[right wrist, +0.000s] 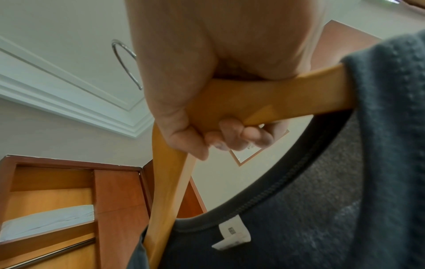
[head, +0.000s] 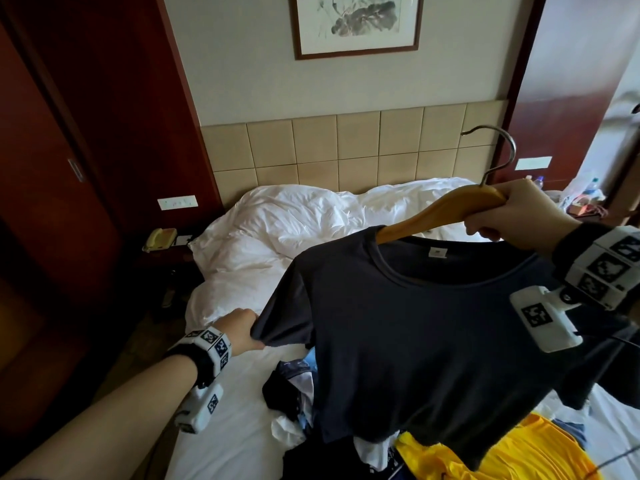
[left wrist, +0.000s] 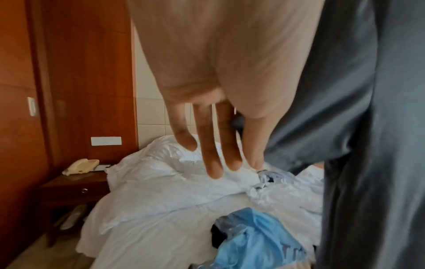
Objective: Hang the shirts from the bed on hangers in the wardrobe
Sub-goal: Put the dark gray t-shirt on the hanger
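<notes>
A dark grey T-shirt (head: pixel 433 341) hangs on a wooden hanger (head: pixel 440 213) with a metal hook (head: pixel 498 147), held up above the bed. My right hand (head: pixel 502 216) grips the hanger's middle just under the hook. In the right wrist view its fingers (right wrist: pixel 232 136) curl round the wooden hanger (right wrist: pixel 276 102), and the T-shirt's collar (right wrist: pixel 299 182) loops below. My left hand (head: pixel 254 329) pinches the hem of the shirt's left sleeve. In the left wrist view the sleeve (left wrist: pixel 322 109) lies against that hand (left wrist: pixel 257 156) while three fingers (left wrist: pixel 211 160) stretch straight.
A pile of shirts, one yellow (head: pixel 485 459) and one light blue (left wrist: pixel 253 242), lies on the white bed (head: pixel 242 393). A crumpled duvet (head: pixel 294 220) covers its head end. A nightstand with a phone (head: pixel 159 239) stands on the left. The wardrobe's rail (right wrist: pixel 46 253) shows in the right wrist view.
</notes>
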A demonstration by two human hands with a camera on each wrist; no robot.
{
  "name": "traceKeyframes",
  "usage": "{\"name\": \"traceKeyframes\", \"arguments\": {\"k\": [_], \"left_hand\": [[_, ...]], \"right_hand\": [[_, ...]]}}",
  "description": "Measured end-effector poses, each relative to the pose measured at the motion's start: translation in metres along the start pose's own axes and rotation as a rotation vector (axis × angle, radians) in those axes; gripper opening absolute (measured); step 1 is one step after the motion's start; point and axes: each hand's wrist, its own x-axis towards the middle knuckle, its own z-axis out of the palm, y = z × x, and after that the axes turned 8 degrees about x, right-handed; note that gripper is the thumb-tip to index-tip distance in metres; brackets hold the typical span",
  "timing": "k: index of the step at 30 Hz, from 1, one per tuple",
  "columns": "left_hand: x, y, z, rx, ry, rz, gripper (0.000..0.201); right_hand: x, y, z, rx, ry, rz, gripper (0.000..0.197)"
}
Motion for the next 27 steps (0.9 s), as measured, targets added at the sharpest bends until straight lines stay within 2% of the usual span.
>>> {"name": "traceKeyframes", "arguments": {"k": [4,7,10,12,14,16,19,20,21,22,23,25,27], "left_hand": [[-0.003,-0.017,0.007,0.066,-0.047,0.021,0.012],[0.001,-0.016,0.000,-0.033,0.032,0.021,0.024],[0.005,0.002,-0.028,-0.141,0.296,0.092,0.033],[0.001,0.028,-0.057,-0.248,0.548,0.196,0.030],[-0.007,0.061,-0.088,-0.350,0.701,0.290,0.027],[-0.017,0.095,-0.112,-0.363,0.708,0.377,0.035],[-0.024,0.133,-0.131,-0.229,0.597,0.447,0.058],[-0.023,0.140,-0.132,-0.185,0.568,0.424,0.056],[-0.023,0.146,-0.133,-0.138,0.560,0.371,0.046],[-0.023,0.149,-0.133,-0.099,0.569,0.314,0.033],[-0.022,0.150,-0.132,-0.076,0.596,0.255,0.031],[-0.021,0.149,-0.128,-0.075,0.653,0.190,0.044],[-0.022,0.143,-0.129,-0.086,0.700,0.183,0.048]], "right_hand": [[-0.003,0.002,-0.002,0.005,-0.010,0.006,0.007],[-0.003,0.001,0.002,-0.012,-0.018,0.003,0.006],[-0.002,0.001,0.008,-0.073,0.002,0.004,0.010],[-0.002,-0.001,0.014,-0.080,-0.022,0.009,0.007],[-0.002,-0.006,0.021,-0.038,-0.068,0.024,0.006],[-0.001,-0.013,0.030,-0.010,-0.092,0.024,0.010],[-0.004,-0.029,0.043,-0.026,-0.117,0.001,0.005],[-0.006,-0.035,0.045,-0.010,-0.132,-0.016,0.005],[-0.008,-0.041,0.046,0.005,-0.142,-0.030,0.006],[-0.010,-0.046,0.046,0.013,-0.150,-0.046,0.006],[-0.012,-0.051,0.047,0.015,-0.158,-0.066,0.006],[-0.015,-0.058,0.047,0.015,-0.185,-0.091,0.016],[-0.016,-0.063,0.049,0.006,-0.220,-0.117,0.018]]}}
